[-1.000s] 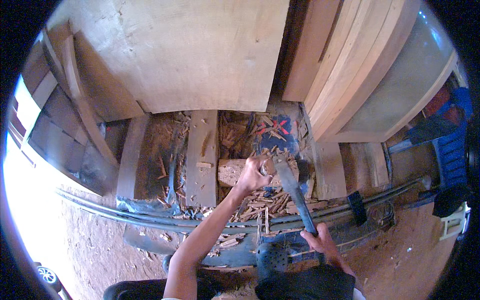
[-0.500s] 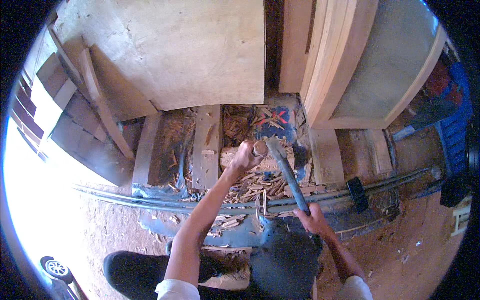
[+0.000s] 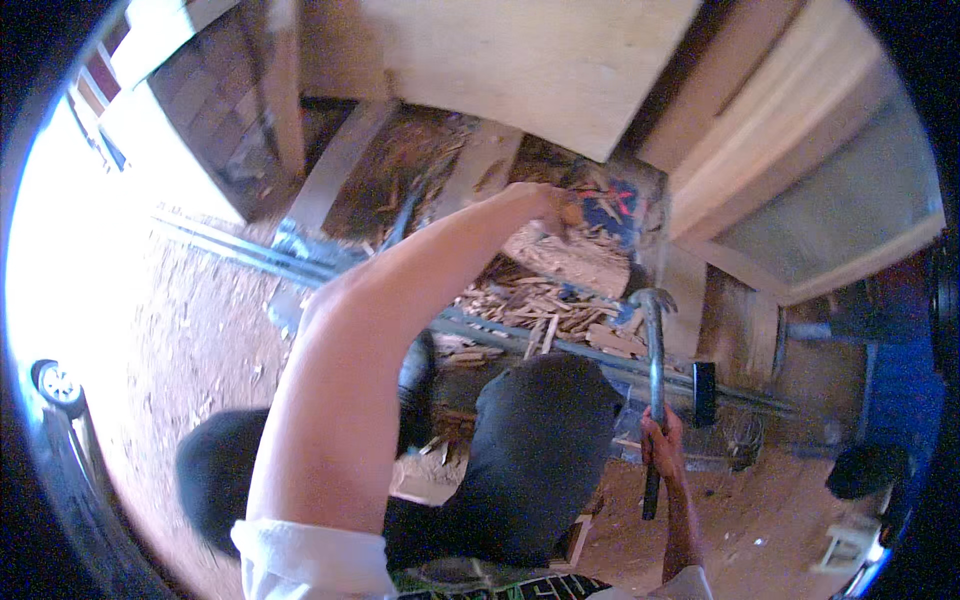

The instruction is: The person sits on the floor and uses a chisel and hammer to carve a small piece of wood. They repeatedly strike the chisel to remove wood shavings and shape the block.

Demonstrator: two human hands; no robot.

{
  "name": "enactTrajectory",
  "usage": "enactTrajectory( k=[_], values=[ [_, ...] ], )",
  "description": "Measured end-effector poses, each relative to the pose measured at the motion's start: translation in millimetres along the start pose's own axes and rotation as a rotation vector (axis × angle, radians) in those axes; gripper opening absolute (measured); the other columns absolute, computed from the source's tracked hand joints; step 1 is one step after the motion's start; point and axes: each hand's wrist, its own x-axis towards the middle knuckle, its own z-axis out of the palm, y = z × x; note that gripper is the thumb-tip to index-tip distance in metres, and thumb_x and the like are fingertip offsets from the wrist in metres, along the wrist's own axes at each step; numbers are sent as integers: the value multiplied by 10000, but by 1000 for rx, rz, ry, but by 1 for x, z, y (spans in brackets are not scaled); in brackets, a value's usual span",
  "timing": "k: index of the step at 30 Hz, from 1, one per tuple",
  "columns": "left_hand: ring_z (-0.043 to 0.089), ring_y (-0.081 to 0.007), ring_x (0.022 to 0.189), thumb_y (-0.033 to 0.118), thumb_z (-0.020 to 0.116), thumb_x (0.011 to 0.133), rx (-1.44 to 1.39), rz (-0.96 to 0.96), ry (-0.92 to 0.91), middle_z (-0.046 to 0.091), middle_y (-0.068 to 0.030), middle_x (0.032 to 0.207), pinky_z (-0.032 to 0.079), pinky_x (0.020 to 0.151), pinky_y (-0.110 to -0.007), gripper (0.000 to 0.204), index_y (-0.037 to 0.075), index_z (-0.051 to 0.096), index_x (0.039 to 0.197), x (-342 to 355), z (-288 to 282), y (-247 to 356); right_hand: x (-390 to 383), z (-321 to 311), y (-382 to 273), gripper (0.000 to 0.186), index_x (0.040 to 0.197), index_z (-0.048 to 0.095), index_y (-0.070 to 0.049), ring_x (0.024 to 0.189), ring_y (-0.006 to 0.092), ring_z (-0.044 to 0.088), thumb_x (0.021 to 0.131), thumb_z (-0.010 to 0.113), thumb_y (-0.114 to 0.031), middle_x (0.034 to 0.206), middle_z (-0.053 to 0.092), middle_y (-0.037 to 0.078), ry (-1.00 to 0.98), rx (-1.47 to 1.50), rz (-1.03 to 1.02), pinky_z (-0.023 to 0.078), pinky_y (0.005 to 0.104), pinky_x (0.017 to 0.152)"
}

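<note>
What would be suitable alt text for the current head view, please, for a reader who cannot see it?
A person's right hand grips a hammer, while the blurred left hand is near the far edge of a wooden block lying among wood chips. A large pale board stands beyond.

Woodworking workshop, wood chips, hammer

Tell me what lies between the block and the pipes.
In the head view, a loose heap of wood chips lies between the block and the pipes.
</note>
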Motion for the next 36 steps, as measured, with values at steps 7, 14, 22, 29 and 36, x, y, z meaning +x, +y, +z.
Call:
enactTrajectory(
  k=[7,14,22,29,36],
  values=[
    [630,-306,814,316,743,612,-152,157,281,647,-149,880,502,717,-394,484,40,603,984,-23,8,8,28,61,19,152,801,560,-65,466,117,503,781,613,-206,581,515,9,66,63,84,400,257,436],
    [572,-270,724,117,677,675,-814,436,491,607,-159,814,460,663,-383,213,21,584,841,-41,28,-18,52,109,46,190,892,518,-43,383,178,502,749,597,-141,516,508,79,-22,345,248,459,334,379],
    [615,-295,659,44,645,638,-914,661,597,592,-154,681,466,592,-360,136,1,587,753,-46,44,-16,69,122,36,365,1097,488,-33,466,180,527,735,528,-12,698,541,89,-50,327,319,488,321,422],
    [590,-342,753,171,673,547,-888,534,458,616,-162,832,454,674,-415,329,11,564,813,-49,50,-3,81,142,75,351,1088,555,-30,566,218,548,742,562,-92,710,560,120,156,-168,170,470,336,544],
    [565,-244,567,78,681,669,-1006,513,596,575,-152,638,435,574,-346,181,-9,523,683,-60,41,-3,61,115,13,464,1185,485,18,1078,359,494,795,614,-198,1171,513,229,38,-533,-4,369,435,940]
  ],
)
